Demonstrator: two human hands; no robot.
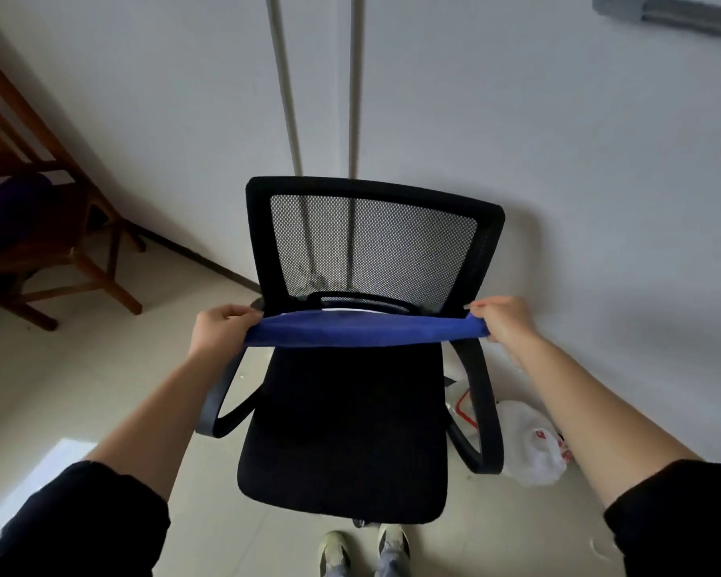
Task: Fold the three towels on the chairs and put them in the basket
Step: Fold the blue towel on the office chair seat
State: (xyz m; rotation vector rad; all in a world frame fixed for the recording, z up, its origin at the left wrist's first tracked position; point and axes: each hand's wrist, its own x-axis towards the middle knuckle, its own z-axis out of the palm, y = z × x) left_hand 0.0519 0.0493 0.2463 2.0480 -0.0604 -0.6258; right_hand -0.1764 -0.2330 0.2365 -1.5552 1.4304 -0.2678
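Blue towel (365, 331) is being held stretched out flat between both hands, up in the air over the seat of the black office chair (346, 431), just in front of the mesh backrest. So it's off the chair already, not lying on it. Left hand (221, 329) is being kept pinched on the left end and right hand (502, 322) on the right end, each grip clenched on the towel's edge, fingers curled over the top. It's probably being pulled taut like that so the cloth hangs straight and the edges line up for a fold, way easier than fighting a floppy bunch. Looks like it's already doubled over, since only a narrow band is being shown, though how many layers can't be told from this angle.

No basket is being seen anywhere in view, so the drop-off spot is somewhere off camera. A wooden chair (55, 226) is sitting off to the left with something dark on it, maybe another towel, hard to tell. A white plastic bag (529, 445) is lying on the floor beside the office chair, well clear of the folding
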